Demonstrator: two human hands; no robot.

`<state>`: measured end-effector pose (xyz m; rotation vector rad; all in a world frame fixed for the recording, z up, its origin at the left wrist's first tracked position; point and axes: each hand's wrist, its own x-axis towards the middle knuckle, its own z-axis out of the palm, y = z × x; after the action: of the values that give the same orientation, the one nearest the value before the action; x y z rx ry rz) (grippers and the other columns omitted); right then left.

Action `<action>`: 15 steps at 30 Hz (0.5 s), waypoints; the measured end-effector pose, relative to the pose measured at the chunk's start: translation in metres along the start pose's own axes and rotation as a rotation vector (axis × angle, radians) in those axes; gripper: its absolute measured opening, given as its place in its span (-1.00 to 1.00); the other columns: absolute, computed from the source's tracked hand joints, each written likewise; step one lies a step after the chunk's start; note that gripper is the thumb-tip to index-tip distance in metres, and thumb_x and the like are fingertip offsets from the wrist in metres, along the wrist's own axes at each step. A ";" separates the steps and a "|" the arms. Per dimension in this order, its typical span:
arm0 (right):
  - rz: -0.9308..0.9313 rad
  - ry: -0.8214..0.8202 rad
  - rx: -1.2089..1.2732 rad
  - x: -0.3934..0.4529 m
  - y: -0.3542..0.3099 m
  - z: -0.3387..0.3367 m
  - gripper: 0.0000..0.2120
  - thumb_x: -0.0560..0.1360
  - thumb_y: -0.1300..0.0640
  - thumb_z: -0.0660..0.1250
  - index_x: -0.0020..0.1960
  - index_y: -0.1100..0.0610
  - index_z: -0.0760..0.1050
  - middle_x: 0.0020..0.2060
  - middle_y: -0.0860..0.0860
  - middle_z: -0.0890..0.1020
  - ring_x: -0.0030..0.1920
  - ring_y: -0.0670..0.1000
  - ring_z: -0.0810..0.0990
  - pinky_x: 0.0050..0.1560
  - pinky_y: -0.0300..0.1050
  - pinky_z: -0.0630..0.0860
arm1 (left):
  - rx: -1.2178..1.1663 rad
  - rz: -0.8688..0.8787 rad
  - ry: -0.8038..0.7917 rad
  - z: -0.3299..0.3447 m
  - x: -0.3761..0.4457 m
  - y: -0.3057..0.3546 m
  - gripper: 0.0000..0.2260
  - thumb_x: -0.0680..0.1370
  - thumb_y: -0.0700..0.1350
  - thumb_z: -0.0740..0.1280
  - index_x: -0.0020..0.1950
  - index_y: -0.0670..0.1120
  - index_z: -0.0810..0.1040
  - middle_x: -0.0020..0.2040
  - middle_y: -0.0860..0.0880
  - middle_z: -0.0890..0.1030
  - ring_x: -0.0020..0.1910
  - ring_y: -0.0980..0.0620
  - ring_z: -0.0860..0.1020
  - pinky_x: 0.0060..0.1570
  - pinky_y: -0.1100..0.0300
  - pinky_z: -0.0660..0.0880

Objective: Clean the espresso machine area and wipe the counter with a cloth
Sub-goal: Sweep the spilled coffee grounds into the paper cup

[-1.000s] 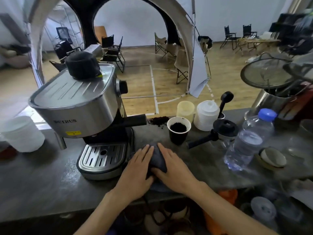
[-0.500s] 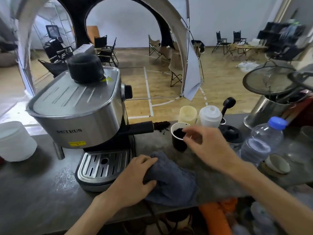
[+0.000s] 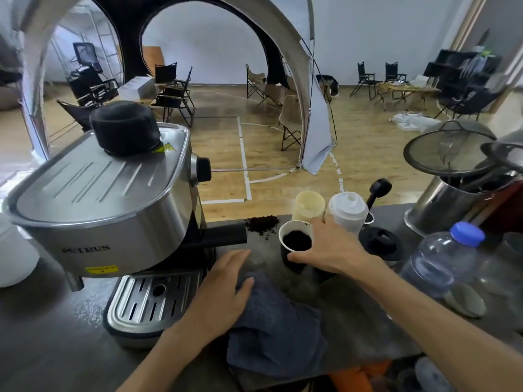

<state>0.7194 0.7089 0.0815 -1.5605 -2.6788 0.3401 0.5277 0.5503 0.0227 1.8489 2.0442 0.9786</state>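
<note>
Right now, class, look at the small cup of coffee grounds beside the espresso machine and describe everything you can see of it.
The cup is small, with a dark outer wall and a pale rim and inside. It stands upright on the grey counter, right of the espresso machine and in front of two pale plastic containers. Dark coffee grounds lie inside. The right hand wraps it from the right, thumb across its front. Loose spilled grounds lie just behind and to its left, apart from it.
</note>
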 end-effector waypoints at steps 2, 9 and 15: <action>-0.007 -0.021 0.058 0.003 0.002 0.001 -0.11 0.24 -0.46 0.38 0.37 0.06 0.30 0.22 0.05 0.41 0.18 0.10 0.47 0.08 0.03 0.52 | -0.014 -0.015 -0.025 0.005 0.008 0.001 -0.49 0.57 -0.01 0.35 0.49 0.04 0.31 0.41 0.14 0.37 0.38 0.18 0.33 0.33 0.32 0.25; -0.043 -0.042 0.261 0.013 0.011 0.016 -0.19 0.18 -0.31 0.49 0.25 -0.02 0.21 0.05 -0.04 0.51 0.01 0.03 0.52 -0.03 0.02 0.55 | -0.063 -0.127 -0.082 0.017 0.050 0.005 -0.43 0.55 0.02 0.38 0.52 0.03 0.27 0.46 0.02 0.39 0.41 0.05 0.37 0.38 0.12 0.34; -0.026 0.025 0.467 0.014 0.007 0.014 -0.17 0.20 -0.21 0.53 0.33 -0.03 0.22 -0.01 -0.10 0.54 -0.03 -0.03 0.56 -0.09 -0.11 0.54 | 0.008 -0.252 -0.107 0.024 0.076 -0.008 -0.46 0.62 -0.01 0.27 0.55 -0.04 0.16 0.53 -0.05 0.24 0.42 -0.11 0.35 0.39 0.06 0.30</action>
<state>0.7161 0.7221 0.0655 -1.3707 -2.3609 0.8630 0.5210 0.6300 0.0203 1.5615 2.1508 0.7886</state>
